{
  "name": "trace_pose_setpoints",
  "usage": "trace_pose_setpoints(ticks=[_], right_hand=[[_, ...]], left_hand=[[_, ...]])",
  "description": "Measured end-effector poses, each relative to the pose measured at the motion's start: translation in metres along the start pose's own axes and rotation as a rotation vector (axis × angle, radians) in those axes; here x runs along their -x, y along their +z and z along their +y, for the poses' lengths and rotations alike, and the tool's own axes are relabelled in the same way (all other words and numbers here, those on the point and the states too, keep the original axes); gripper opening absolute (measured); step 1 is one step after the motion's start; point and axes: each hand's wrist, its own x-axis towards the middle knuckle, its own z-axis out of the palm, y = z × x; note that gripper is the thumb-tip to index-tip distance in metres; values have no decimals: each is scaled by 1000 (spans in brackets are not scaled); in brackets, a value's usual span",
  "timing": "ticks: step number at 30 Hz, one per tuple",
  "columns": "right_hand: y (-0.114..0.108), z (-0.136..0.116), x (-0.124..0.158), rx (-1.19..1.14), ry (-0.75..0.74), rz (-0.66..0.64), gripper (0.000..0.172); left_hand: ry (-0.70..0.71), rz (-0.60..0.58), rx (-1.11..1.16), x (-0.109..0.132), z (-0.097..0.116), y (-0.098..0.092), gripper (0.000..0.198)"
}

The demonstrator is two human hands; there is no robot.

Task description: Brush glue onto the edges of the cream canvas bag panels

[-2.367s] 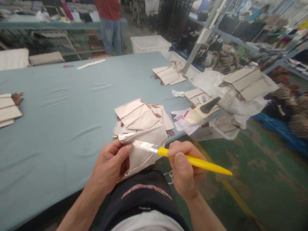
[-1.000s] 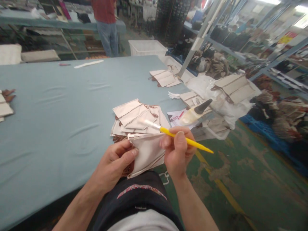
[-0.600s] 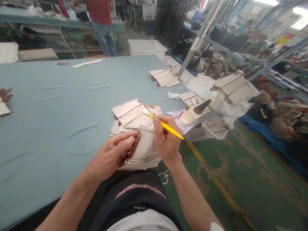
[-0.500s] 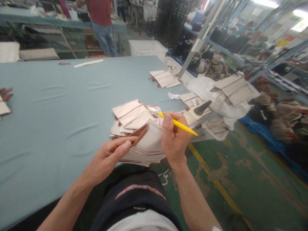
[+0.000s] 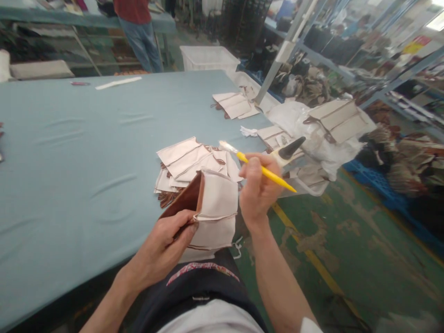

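Note:
My left hand (image 5: 176, 233) pinches the edge of a sewn cream piece with a brown lining (image 5: 219, 196), which looks like a small bag or pouch. Its brown inside gapes toward the left. Between the fingers of my right hand (image 5: 258, 187) is a yellow-handled paintbrush (image 5: 268, 175). The pale bristles point up and left, apart from the piece. Just beyond, a pile of similar cream pieces (image 5: 187, 157) with brown edges lies on the table. To the right of my right hand is a pale container with a dark-handled tool or brush (image 5: 292, 148), partly hidden.
The blue-green table (image 5: 114, 134) carries more cream pieces (image 5: 234, 104) and a white strip (image 5: 118, 83). At right, a plastic-wrapped bundle (image 5: 291, 118) sits by a slanted metal post (image 5: 284, 55). A white bin (image 5: 208, 59) stands behind. Another person (image 5: 137, 32) is at a far table.
The paintbrush has lifted away from the pieces, moving right with my right hand. The held piece has turned and opened wider, and my left hand now grips it lower.

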Motion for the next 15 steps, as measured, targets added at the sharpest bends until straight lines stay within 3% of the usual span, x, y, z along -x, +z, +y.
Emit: trace_pose_setpoints(ticks=[3,7,12,15], right_hand=[[-32,-18,12,-76,36,-59,28],[-63,-36,40,-116,179,-298,27],[-66,-46,54,-95,157,-432,18],[-63,-47,51,-95,138,-438,17]], left_hand=[[-41,13,12,4,-9,4,28],[-62,60,-51,11,-14,8,29],[-64,80,-96,16,-10,10,27],[-21,94,-112,19,-7,13,26]])
